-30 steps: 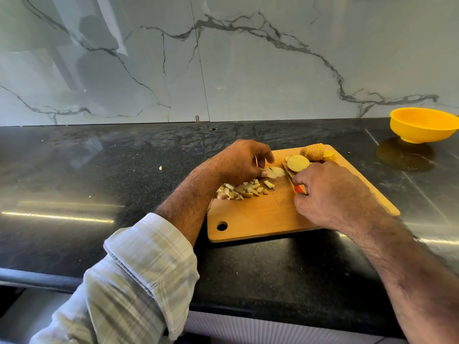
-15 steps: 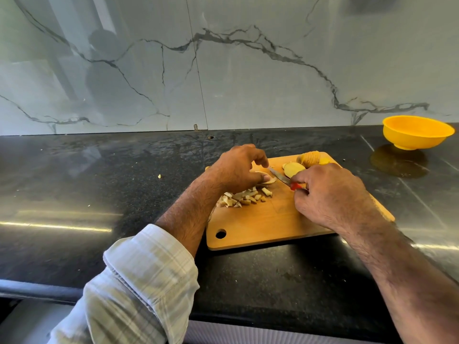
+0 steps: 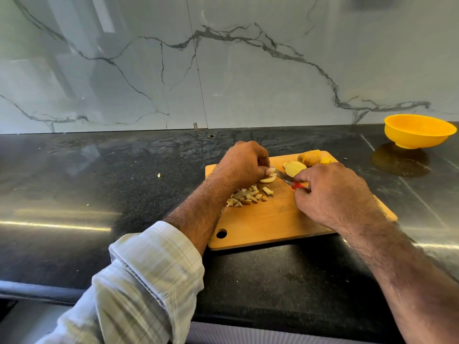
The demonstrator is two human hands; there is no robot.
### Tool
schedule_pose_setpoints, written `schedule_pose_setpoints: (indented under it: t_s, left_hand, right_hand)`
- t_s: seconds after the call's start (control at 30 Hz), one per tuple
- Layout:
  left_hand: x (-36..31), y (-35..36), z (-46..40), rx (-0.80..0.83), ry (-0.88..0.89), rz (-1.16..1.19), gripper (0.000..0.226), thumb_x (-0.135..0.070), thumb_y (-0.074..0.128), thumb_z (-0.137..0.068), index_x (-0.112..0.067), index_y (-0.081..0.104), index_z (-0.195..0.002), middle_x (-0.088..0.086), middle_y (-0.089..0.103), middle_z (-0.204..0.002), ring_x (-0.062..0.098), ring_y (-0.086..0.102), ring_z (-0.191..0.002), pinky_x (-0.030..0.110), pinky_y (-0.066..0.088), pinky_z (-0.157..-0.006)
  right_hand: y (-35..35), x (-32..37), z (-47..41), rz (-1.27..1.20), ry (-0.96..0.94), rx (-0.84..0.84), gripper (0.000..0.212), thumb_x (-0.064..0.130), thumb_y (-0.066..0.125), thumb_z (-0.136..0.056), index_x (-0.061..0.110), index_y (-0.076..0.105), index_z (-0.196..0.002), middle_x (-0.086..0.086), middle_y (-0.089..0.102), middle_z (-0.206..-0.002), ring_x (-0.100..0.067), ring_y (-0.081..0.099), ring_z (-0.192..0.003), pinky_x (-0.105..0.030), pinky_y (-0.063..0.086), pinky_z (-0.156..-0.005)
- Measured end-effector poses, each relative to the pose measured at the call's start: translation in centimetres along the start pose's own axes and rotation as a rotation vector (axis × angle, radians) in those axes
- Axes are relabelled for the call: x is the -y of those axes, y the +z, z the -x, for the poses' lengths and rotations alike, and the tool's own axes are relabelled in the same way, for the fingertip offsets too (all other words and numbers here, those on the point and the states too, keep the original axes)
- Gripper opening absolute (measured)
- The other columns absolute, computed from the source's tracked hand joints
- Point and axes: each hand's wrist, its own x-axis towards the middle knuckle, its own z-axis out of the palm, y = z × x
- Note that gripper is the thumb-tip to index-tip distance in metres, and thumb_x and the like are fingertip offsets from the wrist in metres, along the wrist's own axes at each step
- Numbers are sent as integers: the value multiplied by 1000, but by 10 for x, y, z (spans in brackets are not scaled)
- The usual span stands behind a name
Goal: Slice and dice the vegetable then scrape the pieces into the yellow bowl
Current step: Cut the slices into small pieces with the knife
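Observation:
A wooden cutting board [image 3: 273,224] lies on the black counter. My left hand [image 3: 242,163] pinches a pale vegetable slice [image 3: 268,179] down on the board. In my right hand [image 3: 332,194] is a small knife [image 3: 285,177] with a red handle, its blade against that slice. A pile of diced pieces [image 3: 248,196] sits just below my left hand. A round slice [image 3: 294,168] and the uncut stack of slices [image 3: 310,157] lie at the board's far edge. The yellow bowl [image 3: 418,131] stands at the far right, empty as far as I see.
The black stone counter [image 3: 99,194] runs left and right of the board, with a stray vegetable bit [image 3: 159,175] to the left. A marble wall [image 3: 223,70] closes the back. The counter's front edge is near my sleeve [image 3: 139,281].
My left hand has shifted its slice slightly right under the blade. The knife has moved left from the round slice onto the held slice. The view tilted.

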Motion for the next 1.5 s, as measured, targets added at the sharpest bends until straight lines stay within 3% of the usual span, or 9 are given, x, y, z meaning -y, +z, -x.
schedule_pose_setpoints:
  t_s: [0.2,0.37,0.47,0.63,0.73,0.83,1.13,1.4,1.5]
  left_hand:
    - [2,-4,0,-15,-39,43,12,-17,75,-95,-25,76,-104,-5,73,-108,8,67,-99,31,60,-92]
    - [0,-3,0,16,-39,13,12,-15,73,-93,-27,75,-96,-9,72,-98,6,67,-91,28,60,-83]
    - [-1,-4,0,82,-7,19,10,-17,71,-95,-25,76,-98,-9,71,-97,4,65,-91,21,52,-76]
    - [4,-9,-1,75,-11,6,5,-20,74,-92,-24,75,-95,-9,72,-92,6,67,-88,28,59,-81]
    - [10,-10,0,35,8,25,15,-19,73,-93,-22,71,-107,-9,68,-100,5,64,-91,24,55,-79]
    - [10,-8,2,58,37,48,24,-19,72,-95,-23,68,-118,-9,67,-107,5,62,-95,22,54,-83]
    - [2,-8,2,61,16,30,23,-12,70,-91,-23,68,-112,-7,66,-95,9,64,-86,27,57,-79]
    - [10,-15,6,105,44,22,23,-36,75,-95,-22,72,-114,-7,70,-105,5,64,-94,25,56,-84]
    - [13,-18,8,145,37,39,23,-22,80,-92,-21,73,-115,-7,70,-104,4,65,-95,22,53,-84]
  right_hand:
    - [1,0,2,-12,10,-74,29,42,62,-94,32,75,-118,8,69,-83,-9,61,-70,-24,54,-57]
    - [0,-1,3,-33,34,-128,25,41,62,-95,32,77,-112,7,69,-79,-9,60,-66,-21,49,-51]
    - [2,1,4,-30,-6,-98,26,41,62,-95,31,75,-116,7,70,-86,-9,62,-72,-24,55,-59]
    - [2,4,6,-13,-53,-79,25,40,62,-97,32,73,-118,8,71,-94,-11,63,-80,-30,60,-70]
    - [-1,-1,4,-17,-18,-135,24,40,63,-96,31,74,-115,6,72,-95,-12,64,-79,-30,60,-69]
    - [1,1,4,11,-11,-54,28,42,63,-96,31,71,-121,5,70,-109,-15,64,-93,-31,59,-78]
    - [-1,4,2,13,20,57,39,42,62,-95,32,65,-132,3,68,-113,-18,64,-96,-36,60,-84]
    - [-1,3,3,10,18,-3,28,38,60,-96,28,70,-121,1,69,-105,-18,64,-93,-34,60,-81]
    - [2,7,5,-6,-25,13,28,39,60,-96,28,70,-119,4,68,-98,-15,63,-86,-30,58,-72]
